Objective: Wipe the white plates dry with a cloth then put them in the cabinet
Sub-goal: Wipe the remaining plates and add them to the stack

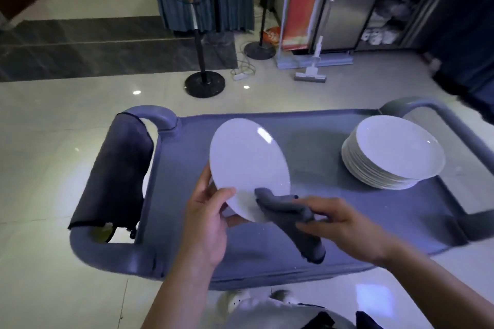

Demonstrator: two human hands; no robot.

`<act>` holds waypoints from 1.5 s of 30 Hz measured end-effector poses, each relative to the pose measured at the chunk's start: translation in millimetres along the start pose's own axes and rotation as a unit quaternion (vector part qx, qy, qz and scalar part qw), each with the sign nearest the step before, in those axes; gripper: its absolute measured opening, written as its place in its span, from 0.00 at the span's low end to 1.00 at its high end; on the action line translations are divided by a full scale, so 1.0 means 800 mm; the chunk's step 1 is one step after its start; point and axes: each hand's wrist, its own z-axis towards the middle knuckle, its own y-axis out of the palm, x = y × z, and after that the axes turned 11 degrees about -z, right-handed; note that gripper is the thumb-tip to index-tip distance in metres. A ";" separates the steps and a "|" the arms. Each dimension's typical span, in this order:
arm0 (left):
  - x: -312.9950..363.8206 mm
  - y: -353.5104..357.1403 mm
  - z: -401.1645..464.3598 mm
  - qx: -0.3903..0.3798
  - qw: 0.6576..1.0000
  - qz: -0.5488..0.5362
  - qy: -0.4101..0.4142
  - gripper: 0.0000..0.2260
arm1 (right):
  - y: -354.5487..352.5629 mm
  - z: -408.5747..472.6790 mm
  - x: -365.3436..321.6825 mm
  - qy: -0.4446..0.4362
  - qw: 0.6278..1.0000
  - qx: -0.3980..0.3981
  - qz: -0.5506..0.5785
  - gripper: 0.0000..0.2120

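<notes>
My left hand (pixel 207 218) grips the near left rim of a white plate (pixel 247 161), thumb on its face, holding it tilted above the grey cart top (pixel 347 211). My right hand (pixel 344 226) holds a grey cloth (pixel 290 215) whose front end lies against the plate's lower edge; the rest hangs down below my fingers. A stack of several white plates (pixel 393 151) rests at the cart's far right. At the upper right stands a cabinet (pixel 395 0) with white dishes on its shelves.
A dark cloth (pixel 117 171) hangs over the cart's left handle (pixel 157 117). A second handle (pixel 438 115) curves at the right. On the floor beyond stand a black pole base (pixel 204 84), a mop (pixel 311 76), cables and a red banner (pixel 302 5).
</notes>
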 end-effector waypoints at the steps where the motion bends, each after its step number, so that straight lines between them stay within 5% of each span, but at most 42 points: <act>1: -0.002 -0.004 0.006 0.012 1.000 -0.009 -0.014 0.26 | -0.001 -0.014 0.013 0.034 0.998 0.039 0.026 0.14; 3: -0.006 -0.011 0.021 0.034 0.998 -0.010 -0.043 0.26 | -0.002 -0.045 0.040 0.119 0.983 0.110 0.085 0.15; 5: -0.011 -0.016 0.032 0.049 0.997 -0.006 -0.066 0.25 | -0.009 -0.073 0.065 0.192 0.958 0.181 0.111 0.27; 6: -0.013 -0.017 0.037 0.053 0.996 -0.004 -0.078 0.24 | -0.015 -0.084 0.074 0.222 0.946 0.218 0.092 0.24; 8: -0.018 -0.017 0.042 0.054 0.993 0.002 -0.106 0.23 | -0.026 -0.100 0.087 0.273 0.922 0.276 -0.008 0.12; 11: -0.024 -0.016 0.047 0.056 0.988 0.001 -0.143 0.22 | -0.020 -0.110 0.110 0.313 0.870 0.332 -0.186 0.19; 13: -0.028 -0.013 0.050 0.051 0.985 0.001 -0.164 0.21 | 0.013 -0.113 0.140 0.286 0.865 0.306 -0.277 0.24; 17: -0.029 -0.010 0.054 0.029 0.984 0.017 -0.178 0.22 | 0.113 -0.119 0.195 0.364 0.847 0.043 -0.385 0.33; 21: -0.032 -0.010 0.061 0.018 0.983 0.016 -0.182 0.22 | 0.127 -0.123 0.204 0.355 0.851 0.073 -0.381 0.41; 25: -0.038 -0.003 0.066 0.001 0.980 0.011 -0.199 0.20 | 0.092 -0.126 0.185 0.362 0.878 0.084 -0.301 0.40; 28: -0.044 0.006 0.069 -0.022 0.975 0.002 -0.221 0.21 | 0.057 -0.111 0.147 0.373 0.890 0.217 -0.146 0.26; 31: -0.053 0.020 0.070 -0.073 0.965 -0.002 -0.250 0.22 | 0.012 -0.089 0.104 0.364 0.844 0.373 0.126 0.16; 35: -0.077 0.049 0.066 -0.152 0.947 0.001 -0.282 0.25 | -0.043 -0.082 0.079 0.361 0.763 0.402 0.353 0.14; 45: -0.149 0.182 0.072 -0.137 0.951 0.114 -0.255 0.17 | -0.152 -0.114 0.132 0.330 0.762 0.416 0.370 0.10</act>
